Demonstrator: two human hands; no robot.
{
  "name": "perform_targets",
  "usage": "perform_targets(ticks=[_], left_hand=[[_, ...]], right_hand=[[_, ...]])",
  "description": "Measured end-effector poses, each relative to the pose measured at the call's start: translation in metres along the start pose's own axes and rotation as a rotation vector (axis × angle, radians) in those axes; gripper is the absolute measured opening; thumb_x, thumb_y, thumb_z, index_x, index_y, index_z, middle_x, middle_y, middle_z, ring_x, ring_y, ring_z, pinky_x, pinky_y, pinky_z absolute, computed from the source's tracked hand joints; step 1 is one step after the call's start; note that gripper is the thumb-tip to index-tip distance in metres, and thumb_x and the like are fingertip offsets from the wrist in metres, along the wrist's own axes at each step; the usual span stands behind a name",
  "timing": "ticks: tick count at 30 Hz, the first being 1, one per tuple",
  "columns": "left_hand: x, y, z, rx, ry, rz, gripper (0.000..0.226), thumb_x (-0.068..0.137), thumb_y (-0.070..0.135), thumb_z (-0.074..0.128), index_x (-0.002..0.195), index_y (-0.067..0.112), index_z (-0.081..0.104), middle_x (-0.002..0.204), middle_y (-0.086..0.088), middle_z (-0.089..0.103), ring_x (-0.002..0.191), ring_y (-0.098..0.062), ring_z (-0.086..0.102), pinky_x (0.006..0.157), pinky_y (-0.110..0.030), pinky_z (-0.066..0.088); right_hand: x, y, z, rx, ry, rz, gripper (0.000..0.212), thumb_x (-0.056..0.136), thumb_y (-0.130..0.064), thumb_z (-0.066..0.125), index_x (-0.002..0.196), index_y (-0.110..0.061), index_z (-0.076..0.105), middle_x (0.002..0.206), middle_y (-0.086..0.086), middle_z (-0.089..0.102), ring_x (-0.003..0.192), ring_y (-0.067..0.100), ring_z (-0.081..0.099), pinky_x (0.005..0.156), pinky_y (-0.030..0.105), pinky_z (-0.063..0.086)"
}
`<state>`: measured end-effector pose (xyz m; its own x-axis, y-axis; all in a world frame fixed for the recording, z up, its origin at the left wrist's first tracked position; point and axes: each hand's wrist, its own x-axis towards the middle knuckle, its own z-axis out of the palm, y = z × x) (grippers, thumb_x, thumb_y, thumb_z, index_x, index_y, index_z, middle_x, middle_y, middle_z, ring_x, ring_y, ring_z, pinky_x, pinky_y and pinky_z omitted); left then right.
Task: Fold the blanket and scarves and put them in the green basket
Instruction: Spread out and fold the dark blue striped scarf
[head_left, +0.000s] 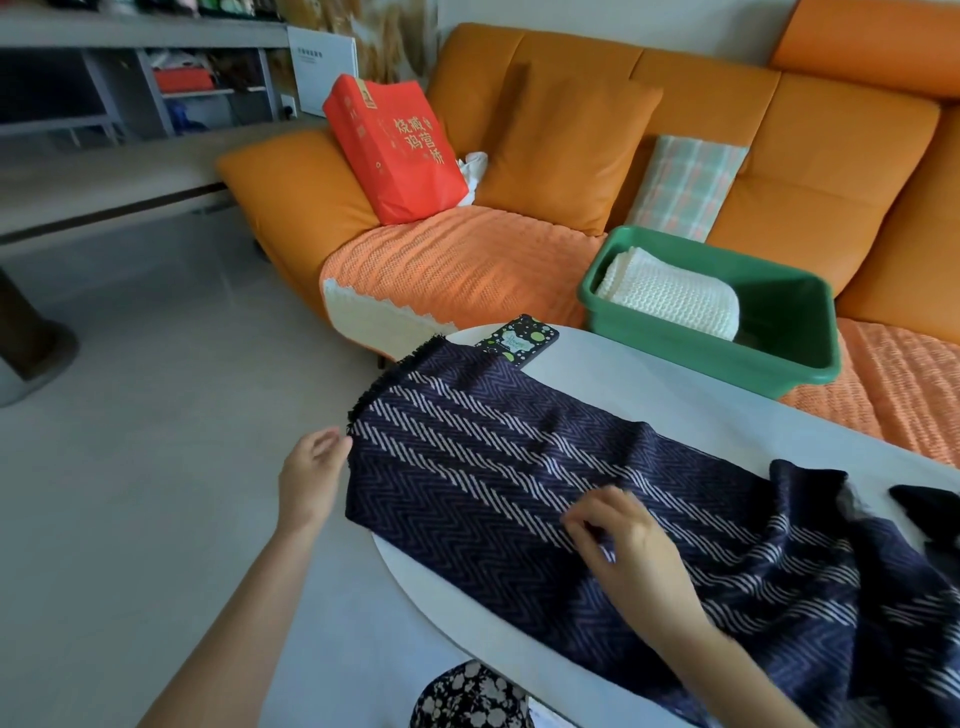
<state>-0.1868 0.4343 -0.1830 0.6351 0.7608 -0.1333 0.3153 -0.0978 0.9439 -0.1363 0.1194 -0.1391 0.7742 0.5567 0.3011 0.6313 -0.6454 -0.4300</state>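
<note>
Head view: a navy scarf (493, 452) with white zigzag stripes and a fringed end lies across the table (597, 374), centre frame. The left grip (314, 478) pinches its corner and the right grip (623, 545) pinches its middle.

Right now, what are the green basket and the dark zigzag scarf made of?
The green rectangular basket looks like hard plastic: smooth, slightly shiny moulded walls. The dark navy zigzag-patterned scarf seems to be woven fabric, maybe wool: matte, soft folds, a frayed fringe along its end.

A red bag (400, 150) and plaid cushion (685, 187) sit on the orange sofa (831, 156).
</note>
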Motion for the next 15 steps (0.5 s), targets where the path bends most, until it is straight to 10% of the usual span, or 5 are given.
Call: perform_targets(ticks=[15], left_hand=[[0.055, 0.020, 0.028, 0.393, 0.151, 0.353, 0.013, 0.088, 0.022, 0.061, 0.091, 0.015, 0.071, 0.090, -0.003, 0.071, 0.080, -0.020, 0.063, 0.067, -0.033, 0.051]], right_hand=[[0.172, 0.065, 0.045, -0.026, -0.051, 0.400, 0.035, 0.089, -0.025, 0.061, 0.122, -0.013, 0.056, 0.121, 0.012, 0.053, 0.117, 0.028, 0.043, 0.098, 0.039, 0.039]])
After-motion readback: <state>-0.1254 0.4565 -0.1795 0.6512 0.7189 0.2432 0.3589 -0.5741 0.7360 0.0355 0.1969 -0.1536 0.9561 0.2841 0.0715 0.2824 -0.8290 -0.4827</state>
